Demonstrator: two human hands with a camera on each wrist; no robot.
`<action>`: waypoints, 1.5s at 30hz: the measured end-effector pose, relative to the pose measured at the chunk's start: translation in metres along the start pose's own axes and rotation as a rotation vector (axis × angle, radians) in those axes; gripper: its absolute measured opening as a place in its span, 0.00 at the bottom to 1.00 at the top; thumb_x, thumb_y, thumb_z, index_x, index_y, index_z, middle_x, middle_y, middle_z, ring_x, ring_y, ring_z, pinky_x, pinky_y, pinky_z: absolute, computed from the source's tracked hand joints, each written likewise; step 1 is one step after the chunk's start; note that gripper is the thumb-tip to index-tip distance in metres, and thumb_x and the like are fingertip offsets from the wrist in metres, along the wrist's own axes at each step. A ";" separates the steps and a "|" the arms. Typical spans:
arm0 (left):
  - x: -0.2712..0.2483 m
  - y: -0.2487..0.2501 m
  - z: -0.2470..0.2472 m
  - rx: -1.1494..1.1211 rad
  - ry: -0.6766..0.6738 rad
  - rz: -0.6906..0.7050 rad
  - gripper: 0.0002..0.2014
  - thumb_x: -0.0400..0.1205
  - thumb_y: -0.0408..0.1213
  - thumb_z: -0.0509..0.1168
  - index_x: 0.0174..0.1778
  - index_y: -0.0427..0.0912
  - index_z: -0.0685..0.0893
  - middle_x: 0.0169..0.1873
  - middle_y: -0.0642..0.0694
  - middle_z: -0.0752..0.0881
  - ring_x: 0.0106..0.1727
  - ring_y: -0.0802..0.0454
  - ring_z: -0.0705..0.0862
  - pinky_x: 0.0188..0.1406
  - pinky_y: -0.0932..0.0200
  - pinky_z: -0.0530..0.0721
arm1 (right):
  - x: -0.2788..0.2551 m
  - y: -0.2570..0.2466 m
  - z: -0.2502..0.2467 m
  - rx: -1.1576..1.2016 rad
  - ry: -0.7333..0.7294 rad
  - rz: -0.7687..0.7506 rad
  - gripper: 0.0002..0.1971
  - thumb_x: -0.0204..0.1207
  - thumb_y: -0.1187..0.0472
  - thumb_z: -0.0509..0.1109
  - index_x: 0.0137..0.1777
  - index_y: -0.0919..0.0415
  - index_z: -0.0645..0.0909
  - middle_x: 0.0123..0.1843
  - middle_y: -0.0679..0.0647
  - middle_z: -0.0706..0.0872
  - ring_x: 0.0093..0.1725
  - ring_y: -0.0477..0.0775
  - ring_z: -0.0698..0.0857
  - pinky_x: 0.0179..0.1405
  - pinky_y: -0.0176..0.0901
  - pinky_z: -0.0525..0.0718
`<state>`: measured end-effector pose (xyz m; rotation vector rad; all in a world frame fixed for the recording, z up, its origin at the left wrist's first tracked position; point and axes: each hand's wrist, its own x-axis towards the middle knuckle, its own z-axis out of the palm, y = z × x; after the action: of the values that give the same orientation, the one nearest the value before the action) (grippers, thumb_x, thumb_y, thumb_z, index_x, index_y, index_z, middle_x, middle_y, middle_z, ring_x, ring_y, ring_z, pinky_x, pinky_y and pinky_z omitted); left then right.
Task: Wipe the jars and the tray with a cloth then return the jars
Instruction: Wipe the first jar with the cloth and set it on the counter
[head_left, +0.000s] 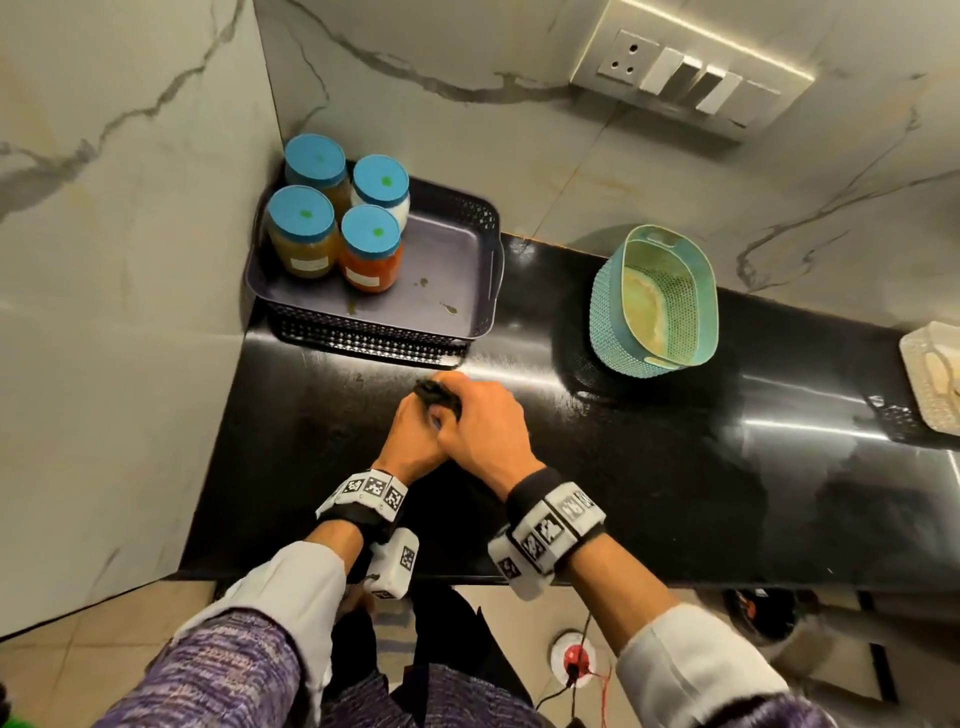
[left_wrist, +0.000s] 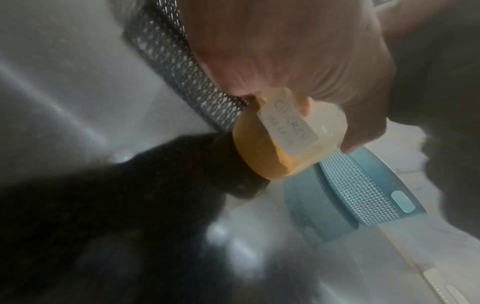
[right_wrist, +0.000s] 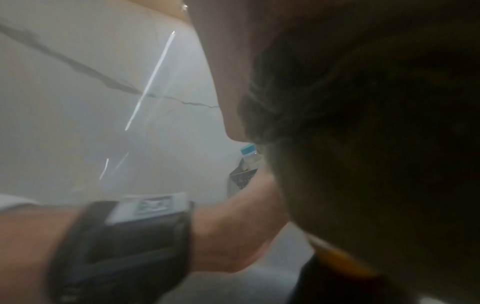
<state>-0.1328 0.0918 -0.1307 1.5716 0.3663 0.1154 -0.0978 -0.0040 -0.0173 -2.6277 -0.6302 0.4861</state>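
Over the black counter (head_left: 675, 467) my two hands meet. My left hand (head_left: 415, 436) grips a small jar (left_wrist: 272, 144) of orange paste with a white label; in the head view the hands hide it. My right hand (head_left: 483, 426) holds a dark cloth (head_left: 436, 395) bunched over the jar's end, and the cloth (left_wrist: 130, 195) covers that end in the left wrist view. The right wrist view is mostly filled by the cloth (right_wrist: 376, 123). Several blue-lidded jars (head_left: 337, 218) stand at the left of the dark purple tray (head_left: 452, 270) in the back corner.
Small yellowish stains (head_left: 423, 283) mark the tray floor. A teal perforated basket (head_left: 654, 301) stands to the right of the tray, and a cream container (head_left: 935, 379) sits at the far right edge. Marble walls close off the left and back; a switch panel (head_left: 691, 78) is above.
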 end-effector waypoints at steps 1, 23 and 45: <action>0.001 0.002 0.001 0.032 0.013 -0.010 0.13 0.75 0.34 0.73 0.48 0.58 0.85 0.46 0.56 0.91 0.47 0.66 0.89 0.55 0.41 0.91 | 0.010 0.001 -0.003 -0.006 0.020 0.017 0.15 0.75 0.54 0.73 0.61 0.49 0.87 0.53 0.54 0.93 0.57 0.65 0.89 0.53 0.56 0.87; -0.004 0.003 0.002 0.039 0.055 0.019 0.18 0.74 0.36 0.73 0.60 0.51 0.86 0.53 0.51 0.92 0.57 0.59 0.91 0.63 0.40 0.89 | -0.001 0.000 -0.006 -0.033 -0.002 -0.033 0.14 0.76 0.55 0.74 0.62 0.48 0.88 0.56 0.53 0.94 0.58 0.64 0.89 0.55 0.54 0.86; -0.007 0.008 0.004 0.075 0.049 -0.013 0.17 0.74 0.37 0.71 0.59 0.52 0.86 0.54 0.48 0.93 0.58 0.48 0.92 0.62 0.39 0.90 | -0.002 0.005 -0.004 -0.114 -0.004 -0.066 0.11 0.78 0.55 0.71 0.59 0.50 0.85 0.54 0.53 0.93 0.56 0.66 0.89 0.49 0.55 0.83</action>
<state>-0.1367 0.0861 -0.1221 1.6427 0.4233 0.1313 -0.0961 -0.0099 -0.0151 -2.7025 -0.7643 0.4482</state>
